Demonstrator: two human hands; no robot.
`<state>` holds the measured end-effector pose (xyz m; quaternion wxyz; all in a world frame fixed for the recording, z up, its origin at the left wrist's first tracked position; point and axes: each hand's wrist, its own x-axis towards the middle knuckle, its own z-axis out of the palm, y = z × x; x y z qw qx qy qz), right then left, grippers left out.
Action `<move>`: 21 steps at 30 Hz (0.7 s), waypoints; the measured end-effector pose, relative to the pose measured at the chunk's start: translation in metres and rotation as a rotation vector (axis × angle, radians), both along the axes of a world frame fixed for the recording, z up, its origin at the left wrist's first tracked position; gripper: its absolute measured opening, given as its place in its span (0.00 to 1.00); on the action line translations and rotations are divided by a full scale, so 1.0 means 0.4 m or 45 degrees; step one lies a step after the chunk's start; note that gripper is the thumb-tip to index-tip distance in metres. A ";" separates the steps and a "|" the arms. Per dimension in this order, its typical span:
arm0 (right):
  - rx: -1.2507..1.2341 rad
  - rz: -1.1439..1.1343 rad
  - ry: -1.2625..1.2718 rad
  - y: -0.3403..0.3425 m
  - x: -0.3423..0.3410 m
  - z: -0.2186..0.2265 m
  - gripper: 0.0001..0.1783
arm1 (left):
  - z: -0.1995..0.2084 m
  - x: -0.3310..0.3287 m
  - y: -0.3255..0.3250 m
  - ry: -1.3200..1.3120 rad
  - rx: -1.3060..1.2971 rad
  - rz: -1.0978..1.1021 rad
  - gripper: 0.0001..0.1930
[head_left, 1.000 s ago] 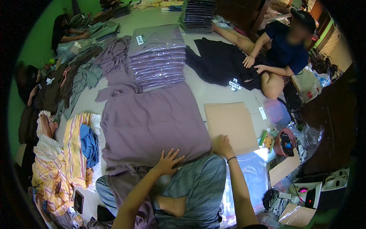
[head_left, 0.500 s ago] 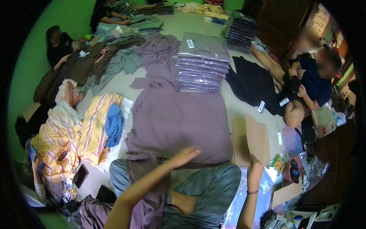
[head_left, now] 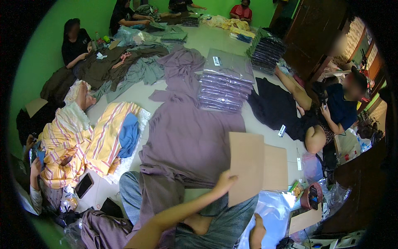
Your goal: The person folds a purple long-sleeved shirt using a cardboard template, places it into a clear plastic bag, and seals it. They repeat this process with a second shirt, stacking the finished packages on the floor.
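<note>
My left hand (head_left: pixel 226 182) is closed on the left edge of a tan cardboard sheet (head_left: pixel 247 159), which stands tilted over my lap. Behind that sheet, a second cardboard piece (head_left: pixel 275 167) lies on the floor. My right hand (head_left: pixel 258 230) is low at the right, over clear plastic bags (head_left: pixel 271 207); its fingers are partly hidden and hard to make out. A mauve garment (head_left: pixel 192 133) is spread flat in front of my crossed legs, with its lower part over my left leg. Beyond it rises a stack of folded mauve garments (head_left: pixel 224 89) in clear plastic.
At left, a yellow striped cloth (head_left: pixel 103 141) and a phone (head_left: pixel 84 185) lie on the floor. A black garment (head_left: pixel 275 108) is at right, by a seated co-worker (head_left: pixel 342 101). Other people sit around the room among clothes. A pinkish container (head_left: pixel 311 195) stands at lower right.
My left hand has moved right and now grips the cardboard sheet. My right hand has let go of it and drawn back down toward the plastic bags. The view has shifted slightly.
</note>
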<state>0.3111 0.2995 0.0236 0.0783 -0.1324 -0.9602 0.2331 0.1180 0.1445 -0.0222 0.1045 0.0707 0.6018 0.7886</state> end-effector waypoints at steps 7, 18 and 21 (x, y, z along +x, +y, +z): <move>0.341 -0.064 -0.846 0.140 0.136 -0.059 0.30 | 0.057 -0.032 -0.300 -0.373 0.094 0.174 0.18; 0.557 -0.083 -0.580 0.281 0.032 -0.031 0.18 | 0.107 0.061 -0.470 -0.296 0.037 0.286 0.17; -0.792 -0.140 -0.022 0.196 -0.048 -0.035 0.19 | 0.133 0.095 -0.492 -0.373 0.124 0.207 0.18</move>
